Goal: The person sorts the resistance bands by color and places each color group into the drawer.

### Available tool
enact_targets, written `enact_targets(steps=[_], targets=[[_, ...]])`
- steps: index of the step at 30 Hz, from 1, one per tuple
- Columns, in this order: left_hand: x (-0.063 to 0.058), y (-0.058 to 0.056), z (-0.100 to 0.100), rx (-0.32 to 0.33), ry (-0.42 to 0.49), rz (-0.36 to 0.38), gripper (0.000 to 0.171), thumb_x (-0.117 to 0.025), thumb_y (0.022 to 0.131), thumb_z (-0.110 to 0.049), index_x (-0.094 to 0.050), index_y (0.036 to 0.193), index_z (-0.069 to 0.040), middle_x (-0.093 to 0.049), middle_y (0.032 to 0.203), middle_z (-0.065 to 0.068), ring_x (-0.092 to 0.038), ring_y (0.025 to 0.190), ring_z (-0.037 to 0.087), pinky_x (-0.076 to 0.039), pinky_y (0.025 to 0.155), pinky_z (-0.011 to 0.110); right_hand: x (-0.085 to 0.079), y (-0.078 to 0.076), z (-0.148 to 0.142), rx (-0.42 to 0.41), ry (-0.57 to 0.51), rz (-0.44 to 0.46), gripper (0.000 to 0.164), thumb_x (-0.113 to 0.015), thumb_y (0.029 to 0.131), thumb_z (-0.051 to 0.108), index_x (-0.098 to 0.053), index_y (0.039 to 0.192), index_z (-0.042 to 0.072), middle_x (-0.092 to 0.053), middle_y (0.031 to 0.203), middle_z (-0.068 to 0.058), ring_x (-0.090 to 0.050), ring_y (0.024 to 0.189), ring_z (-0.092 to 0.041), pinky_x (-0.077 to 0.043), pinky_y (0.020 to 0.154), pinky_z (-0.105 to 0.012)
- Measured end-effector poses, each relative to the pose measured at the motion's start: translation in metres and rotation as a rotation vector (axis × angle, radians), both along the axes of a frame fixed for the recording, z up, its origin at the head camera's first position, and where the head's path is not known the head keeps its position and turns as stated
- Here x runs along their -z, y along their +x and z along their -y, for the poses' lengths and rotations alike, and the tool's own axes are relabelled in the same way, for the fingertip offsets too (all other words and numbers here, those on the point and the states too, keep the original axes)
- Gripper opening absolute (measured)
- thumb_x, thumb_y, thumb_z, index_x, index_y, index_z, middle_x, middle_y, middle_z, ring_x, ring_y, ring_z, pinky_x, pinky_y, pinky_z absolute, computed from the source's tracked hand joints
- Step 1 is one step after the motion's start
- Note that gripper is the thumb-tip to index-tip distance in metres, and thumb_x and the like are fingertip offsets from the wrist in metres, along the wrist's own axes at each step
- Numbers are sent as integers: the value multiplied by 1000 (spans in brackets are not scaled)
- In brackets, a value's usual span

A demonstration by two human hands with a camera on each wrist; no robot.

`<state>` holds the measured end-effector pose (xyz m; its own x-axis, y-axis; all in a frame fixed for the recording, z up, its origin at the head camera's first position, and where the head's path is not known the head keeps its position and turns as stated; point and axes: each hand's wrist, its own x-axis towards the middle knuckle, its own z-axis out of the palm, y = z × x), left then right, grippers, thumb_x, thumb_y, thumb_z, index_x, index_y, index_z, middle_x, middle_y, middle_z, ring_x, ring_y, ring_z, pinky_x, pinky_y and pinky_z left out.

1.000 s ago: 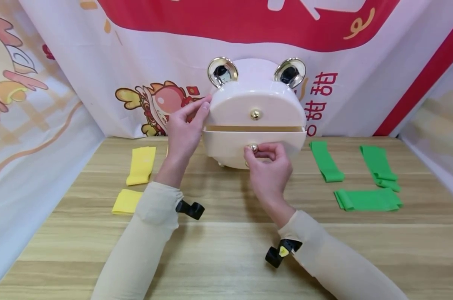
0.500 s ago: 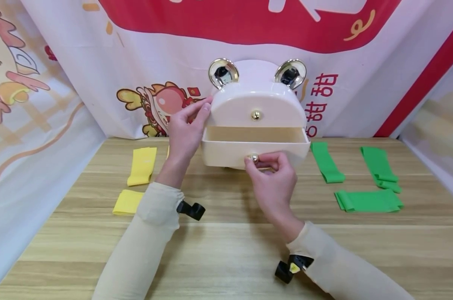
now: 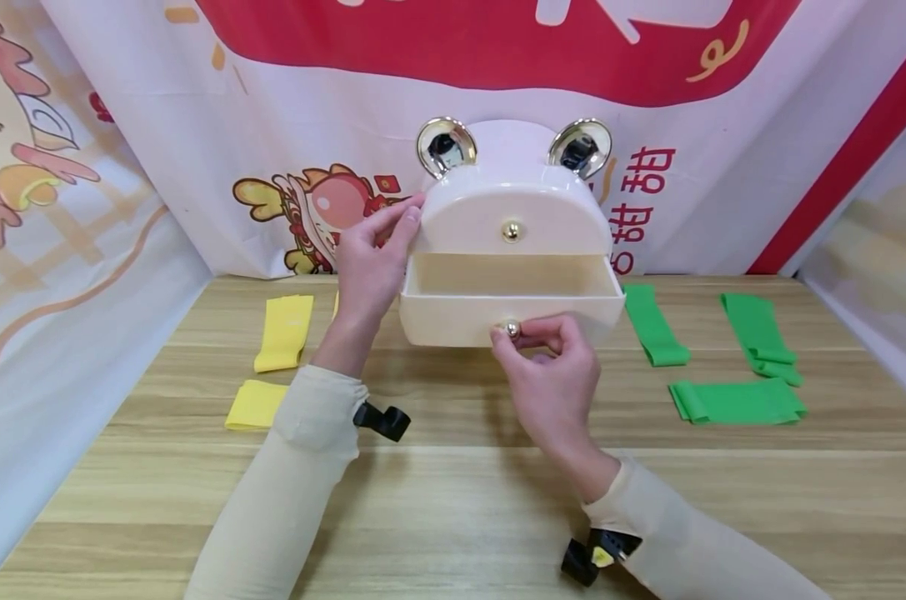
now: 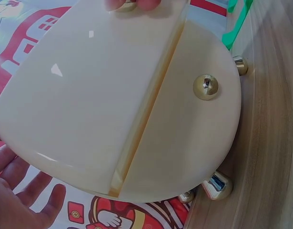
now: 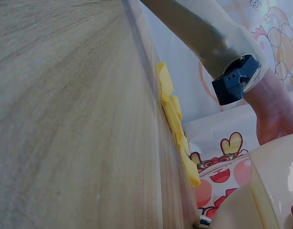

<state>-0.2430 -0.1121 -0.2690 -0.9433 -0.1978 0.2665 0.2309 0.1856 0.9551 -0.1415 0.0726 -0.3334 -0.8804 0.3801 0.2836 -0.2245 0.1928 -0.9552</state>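
Note:
A cream frog-shaped cabinet (image 3: 513,204) with two gold-rimmed eyes stands on the table. Its middle drawer (image 3: 445,321) is pulled out, and the inside shows bare. My right hand (image 3: 556,387) pinches that drawer's gold knob (image 3: 511,329) between thumb and fingers. My left hand (image 3: 373,271) rests its fingertips on the cabinet's left side; in the left wrist view its fingers (image 4: 27,186) extend beside the shell. That view also shows a lower front panel with its own round knob (image 4: 206,87), and short metallic feet (image 4: 217,186).
Yellow folded strips (image 3: 283,333) lie left of the cabinet, one partly behind my left arm. Several green strips (image 3: 738,402) lie on the right of the wood-grain table (image 3: 453,517). A printed cloth backdrop (image 3: 332,108) hangs close behind the cabinet.
The middle drawer has slid from a narrow gap to well out toward me, with my right hand drawing back on its knob. My left hand has stayed at the cabinet's side.

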Motion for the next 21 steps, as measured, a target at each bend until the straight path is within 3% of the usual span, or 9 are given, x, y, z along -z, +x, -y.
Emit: enact_targets(steps=[11, 21], targets=[[0, 0, 0, 0, 4, 13, 29, -67, 104, -42, -77, 131, -33, -75, 135, -6, -69, 122, 11, -60, 106, 34, 2, 8, -1, -17, -13, -15, 24, -86, 85, 6, -66, 99, 6, -80, 94, -10, -71, 73, -11, -53, 58, -17], [0, -1, 1, 0, 6, 12, 29, -67, 104, -42, -77, 131, -33, -75, 135, -6, -69, 121, 11, -61, 104, 34, 3, 11, -1, -19, -8, -42, 24, -86, 85, 4, -67, 98, 5, -80, 93, -10, -73, 74, -15, -51, 55, -17]])
